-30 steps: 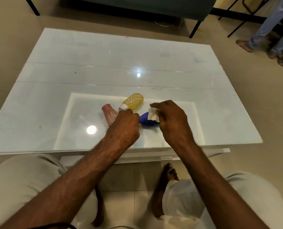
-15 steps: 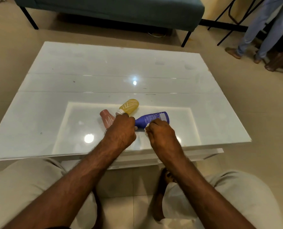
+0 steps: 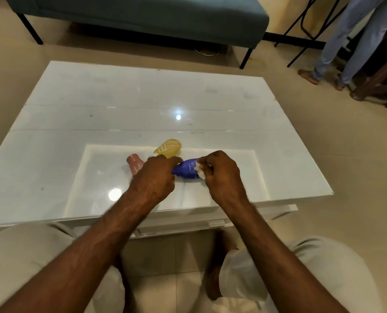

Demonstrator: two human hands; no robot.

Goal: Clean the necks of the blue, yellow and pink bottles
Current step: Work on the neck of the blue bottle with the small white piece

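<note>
Over the near half of the glossy white glass table (image 3: 75, 123), the left hand (image 3: 153, 179) was curled around one end of the blue plastic bottle (image 3: 186, 170), which lay on its side. The right hand (image 3: 221, 175) pinched a crumpled white tissue (image 3: 200, 171) against its other end. Just behind sat the yellow bottle (image 3: 168, 148), also lying down, and the pink bottle (image 3: 134, 164) was off to the left.

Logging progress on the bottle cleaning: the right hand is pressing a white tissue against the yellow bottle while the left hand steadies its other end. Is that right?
Not quite. In the head view the right hand presses the white tissue against the blue bottle, not the yellow bottle, which lies untouched behind. The left hand does steady its other end.
</note>
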